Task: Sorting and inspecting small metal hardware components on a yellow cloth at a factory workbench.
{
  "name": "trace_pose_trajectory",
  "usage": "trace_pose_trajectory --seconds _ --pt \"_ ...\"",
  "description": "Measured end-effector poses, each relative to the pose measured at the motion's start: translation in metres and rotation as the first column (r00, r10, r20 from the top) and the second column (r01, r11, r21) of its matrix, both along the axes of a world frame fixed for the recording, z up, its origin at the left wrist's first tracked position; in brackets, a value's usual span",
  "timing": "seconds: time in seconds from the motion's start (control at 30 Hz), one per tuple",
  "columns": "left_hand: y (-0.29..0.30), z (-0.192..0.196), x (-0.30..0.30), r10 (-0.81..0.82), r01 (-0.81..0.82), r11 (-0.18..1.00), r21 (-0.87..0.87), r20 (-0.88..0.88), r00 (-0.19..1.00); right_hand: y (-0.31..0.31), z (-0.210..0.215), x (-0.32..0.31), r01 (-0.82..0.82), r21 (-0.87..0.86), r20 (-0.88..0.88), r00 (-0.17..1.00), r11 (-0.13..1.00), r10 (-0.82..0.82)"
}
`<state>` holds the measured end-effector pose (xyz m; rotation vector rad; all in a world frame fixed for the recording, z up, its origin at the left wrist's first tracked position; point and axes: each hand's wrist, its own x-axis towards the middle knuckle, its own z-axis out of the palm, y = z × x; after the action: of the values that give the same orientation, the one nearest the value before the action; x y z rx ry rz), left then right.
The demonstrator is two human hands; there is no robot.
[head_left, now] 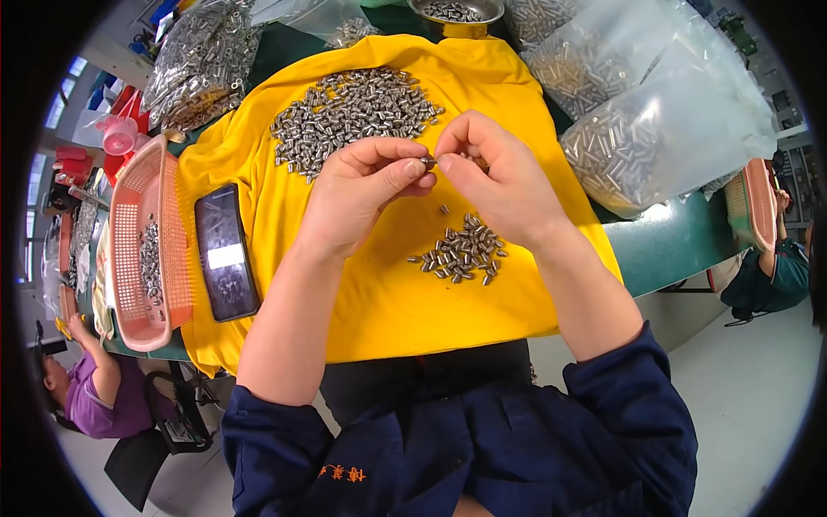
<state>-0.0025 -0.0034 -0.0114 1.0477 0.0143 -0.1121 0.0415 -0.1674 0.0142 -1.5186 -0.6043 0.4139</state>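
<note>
Both hands meet over a yellow cloth (379,302) spread on the table. A small dark metal piece (429,162) sits between my fingertips, its exact kind too small to make out. My left hand (366,185) pinches it from one side with thumb and forefinger. From the other side my right hand (500,177) closes thumb and forefinger on it. Beyond my left hand lies a wide heap of small silvery metal cylinders (353,112). A smaller pile of similar cylinders (461,252) rests nearer me, below my right hand, with one stray piece just above it.
A black phone (226,250) lies on the cloth's left, beside a pink plastic basket (177,250) holding metal pieces. Clear bags of metal parts (616,155) crowd the right; another bag (202,65) stands far left. A metal bowl (465,26) sits at the back. People sit at both sides.
</note>
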Motion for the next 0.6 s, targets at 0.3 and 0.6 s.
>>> trace_pose_trajectory --seconds 0.3,0.6 --pt "-0.007 0.003 0.000 0.113 -0.135 0.930 0.341 0.083 0.990 0.005 -0.006 -0.006 0.260 -0.207 0.537 0.836 0.943 -0.112" --pt "0.000 0.012 -0.003 -0.140 0.075 0.648 0.758 0.022 0.990 -0.011 -0.006 0.018 0.137 0.038 -0.164 0.978 0.990 -0.129"
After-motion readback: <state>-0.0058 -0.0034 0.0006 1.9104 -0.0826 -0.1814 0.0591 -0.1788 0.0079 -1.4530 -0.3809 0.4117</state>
